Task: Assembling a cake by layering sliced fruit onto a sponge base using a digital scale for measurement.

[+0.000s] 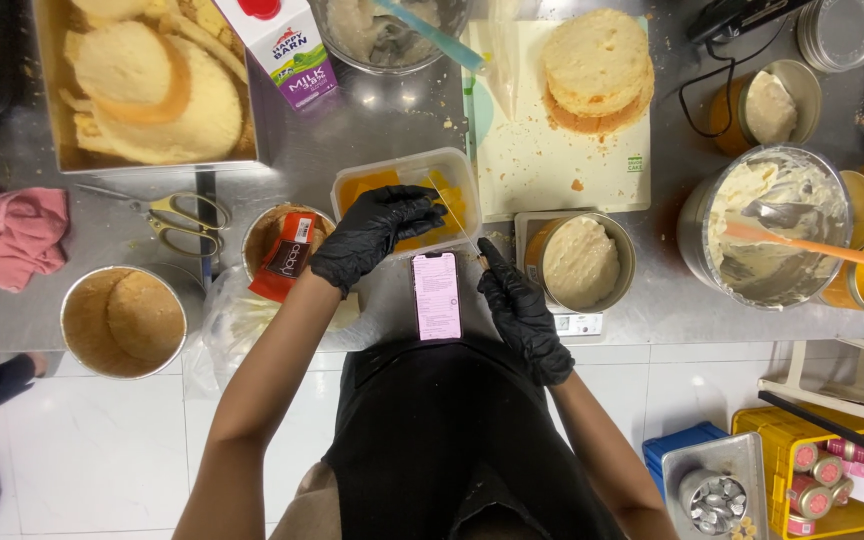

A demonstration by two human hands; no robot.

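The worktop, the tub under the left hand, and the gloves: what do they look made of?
Worktop: brushed metal, likely stainless steel, with dull streaky reflections. Tub: translucent plastic, its yellow fruit pieces showing through. Left hand and right hand: thin black gloves, probably nitrile, slightly glossy and creased.

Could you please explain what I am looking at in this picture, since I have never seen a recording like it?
There is no machine here: a person wears a camera on the head, so the single picture looks straight down at their own two hands in black gloves. The left hand reaches into a clear plastic tub of orange fruit pieces. The right hand holds a thin stick-like tool by the tub; I cannot tell what it is. Between them a phone lies on the steel worktable. Around it are scissors, a milk carton, stacked sponge cake layers on a board, a small tin of cream and a large cream bowl with a spatula.
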